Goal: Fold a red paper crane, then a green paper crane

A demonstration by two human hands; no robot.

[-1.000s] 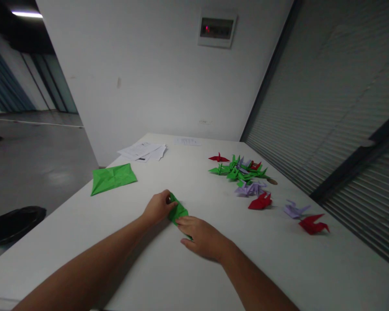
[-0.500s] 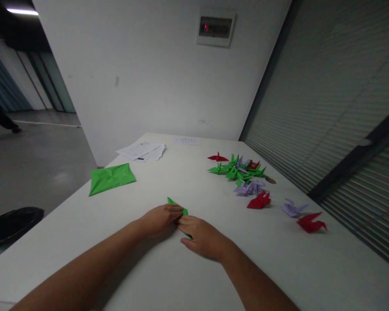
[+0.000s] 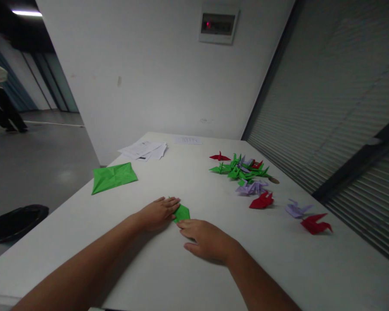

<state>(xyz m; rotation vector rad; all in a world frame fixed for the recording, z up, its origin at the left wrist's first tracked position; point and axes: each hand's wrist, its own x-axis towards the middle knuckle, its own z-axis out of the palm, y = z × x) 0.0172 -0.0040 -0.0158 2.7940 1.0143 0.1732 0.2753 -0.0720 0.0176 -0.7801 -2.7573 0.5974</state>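
A small folded piece of green origami paper (image 3: pixel 182 213) lies flat on the white table (image 3: pixel 149 272), partly covered by both hands. My left hand (image 3: pixel 159 213) rests flat on its left part, fingers stretched out and pointing to the right. My right hand (image 3: pixel 205 239) lies palm down at the paper's near end, its fingertips touching the edge and its thumb held apart. Both hands look open, pressing on the paper rather than gripping it. Farther left lies a creased green sheet (image 3: pixel 114 177), away from the hands.
Folded paper cranes (image 3: pixel 238 168) in green, purple and red are heaped at the back right. A red crane (image 3: pixel 316 223) sits nearer the blinds (image 3: pixel 343 86). Printed papers (image 3: pixel 142 150) lie at the back left. A black-lined bin (image 3: pixel 16 222) and a person (image 3: pixel 1 97) are off to the left.
My hands have moved apart, the left one shifting slightly left and up, baring more of the green paper between them. The person in the background shows more fully as the view tilts.
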